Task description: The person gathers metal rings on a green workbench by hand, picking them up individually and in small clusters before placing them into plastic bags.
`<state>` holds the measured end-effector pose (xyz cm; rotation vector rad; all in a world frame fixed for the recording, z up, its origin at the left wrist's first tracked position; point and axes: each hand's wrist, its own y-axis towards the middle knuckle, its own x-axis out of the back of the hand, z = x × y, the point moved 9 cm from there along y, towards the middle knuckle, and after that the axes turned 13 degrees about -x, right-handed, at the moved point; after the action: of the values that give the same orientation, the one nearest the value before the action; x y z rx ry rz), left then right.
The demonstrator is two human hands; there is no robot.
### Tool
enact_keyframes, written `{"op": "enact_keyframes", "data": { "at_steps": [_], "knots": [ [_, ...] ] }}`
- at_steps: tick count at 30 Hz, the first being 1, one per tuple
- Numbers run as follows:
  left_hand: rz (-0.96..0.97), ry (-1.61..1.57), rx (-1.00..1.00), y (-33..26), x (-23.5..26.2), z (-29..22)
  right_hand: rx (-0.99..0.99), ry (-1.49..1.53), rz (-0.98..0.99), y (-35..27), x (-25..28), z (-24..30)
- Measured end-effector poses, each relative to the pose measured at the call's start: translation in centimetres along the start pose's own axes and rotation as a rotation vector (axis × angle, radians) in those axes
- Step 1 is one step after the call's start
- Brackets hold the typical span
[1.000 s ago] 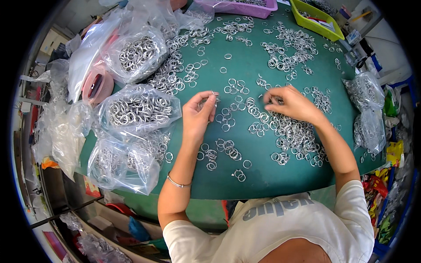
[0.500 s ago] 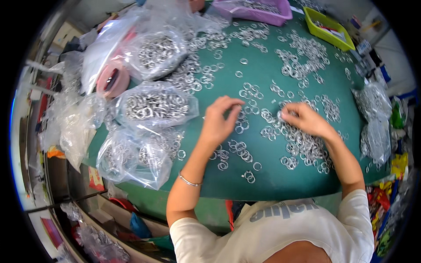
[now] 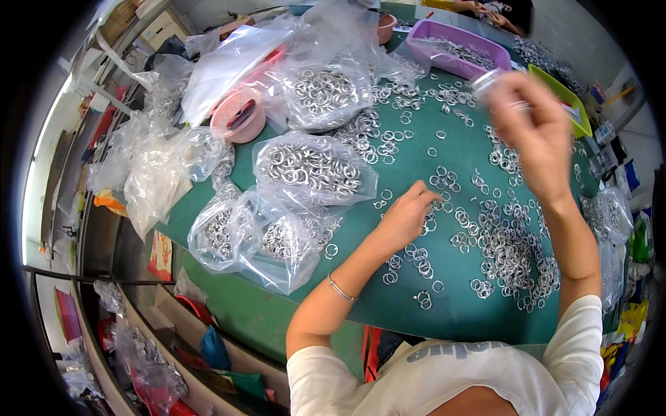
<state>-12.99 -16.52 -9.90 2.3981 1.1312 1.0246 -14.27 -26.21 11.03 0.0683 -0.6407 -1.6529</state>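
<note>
the right hand (image 3: 531,135) has shot up off the tabletop (image 3: 388,305) since half a second ago, when it sat low among the loose rings; now it hangs high over the far right part of the green surface, blurred, with something pale and shiny at its fingertips that the blur makes hard to name, so whether its fingers are closed on it i cannot tell. the left hand (image 3: 406,215) has held its place near the middle of the tabletop, palm down, fingers (image 3: 424,194) drawn together and pointing at a small cluster of metal rings (image 3: 444,182) just past their tips, touching or nearly so. a dense heap of loose rings (image 3: 510,260) lies toward the near right edge. clear bags of rings (image 3: 312,170) sit left of the left hand, more toward the left edge. a purple tray (image 3: 458,55) and a green tray (image 3: 562,97) stand at the far edge, a pink roll of tape (image 3: 238,116) at the far left.
</note>
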Motion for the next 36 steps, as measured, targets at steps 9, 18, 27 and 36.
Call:
{"op": "enact_keyframes", "data": {
  "at_steps": [9, 18, 27, 36],
  "knots": [
    [0.076, 0.108, 0.072, -0.2, -0.3, 0.5, 0.493, 0.17, -0.136, -3.5, -2.9, 4.4],
    [0.088, 0.136, 0.077, 0.2, -0.8, 1.4, -0.118, -0.044, 0.147, -1.2, -9.1, -5.5],
    [-0.685, -0.636, 0.516, -4.6, 0.8, 2.2, -0.421, -0.279, 0.371, -1.6, -12.5, -14.3],
    [-1.049, -0.728, 0.738, -9.4, 10.5, 3.3, -0.199, -0.139, 0.33, 1.2, -17.1, -12.2]
  ]
}}
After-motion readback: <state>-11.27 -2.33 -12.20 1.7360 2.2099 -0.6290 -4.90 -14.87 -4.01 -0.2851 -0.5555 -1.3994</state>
